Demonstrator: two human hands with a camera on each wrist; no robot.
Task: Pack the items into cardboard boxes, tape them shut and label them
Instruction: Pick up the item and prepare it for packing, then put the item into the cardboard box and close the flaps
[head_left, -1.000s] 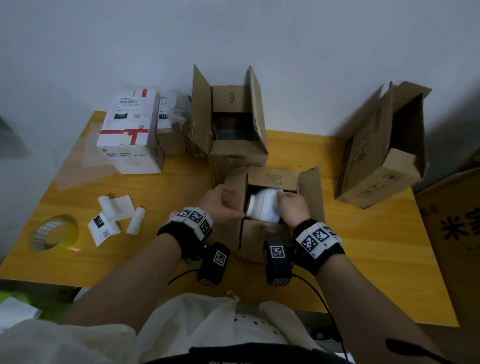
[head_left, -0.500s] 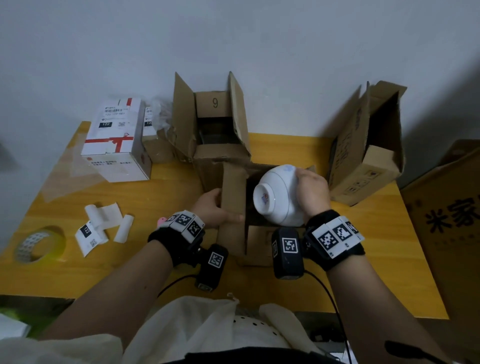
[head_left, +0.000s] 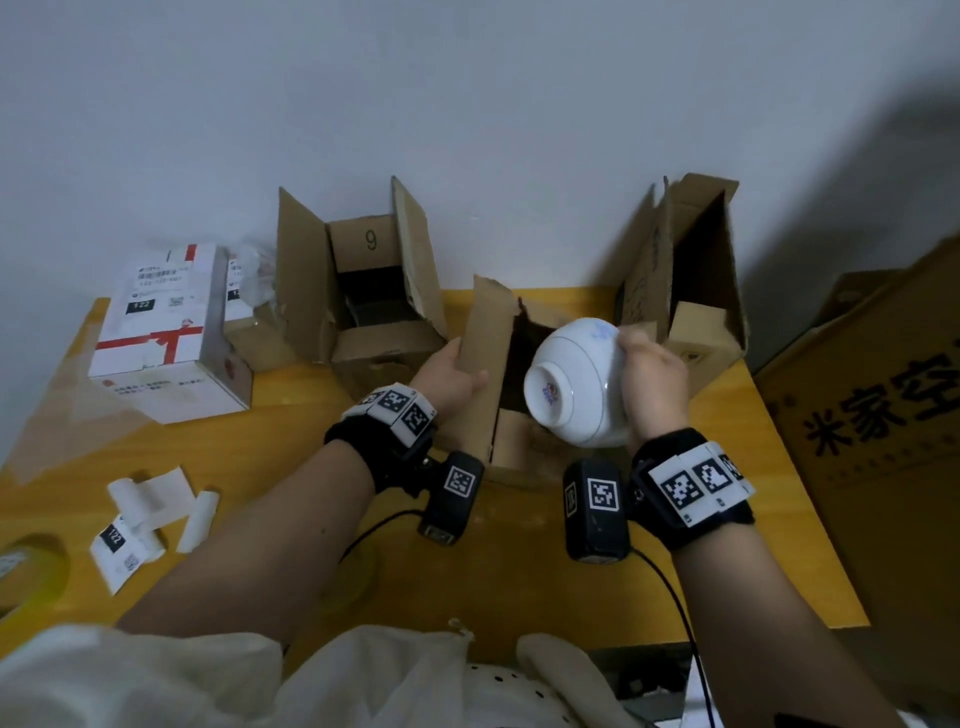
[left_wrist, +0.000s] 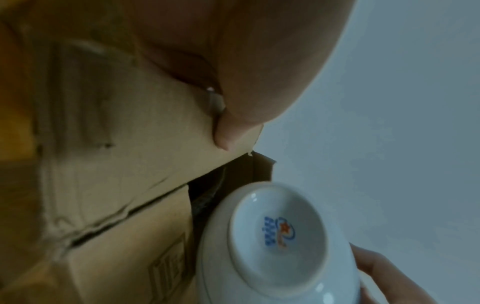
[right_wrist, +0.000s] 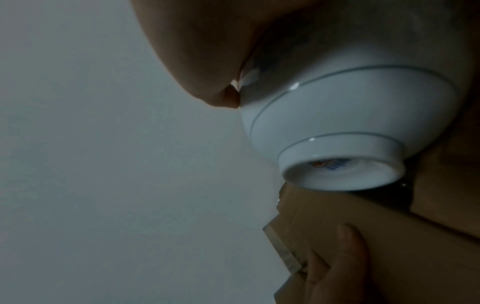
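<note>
A: What takes up the most room?

B: The yellow table (head_left: 291, 415), with three open cardboard boxes on it — one marked 9 (head_left: 371, 291) at the back, a tall one (head_left: 691, 291) to the right, and the small box (head_left: 485, 384) nearest the person.

A: And on the left?

B: A white carton with red tape (head_left: 161, 332), then loose paper labels (head_left: 145, 514), and a tape roll (head_left: 26, 571) at the table's edge.

A: Where is the bowl?

B: The white bowl (head_left: 576, 384) is in the air in front of the small box's opening, tipped so its foot faces the camera — a blue and red mark shows on the base.

A: The hands?

B: The right hand (head_left: 652, 384) grips the bowl by its rim. The left hand (head_left: 447, 379) holds the small box's left flap, thumb pressed on the cardboard.
</note>
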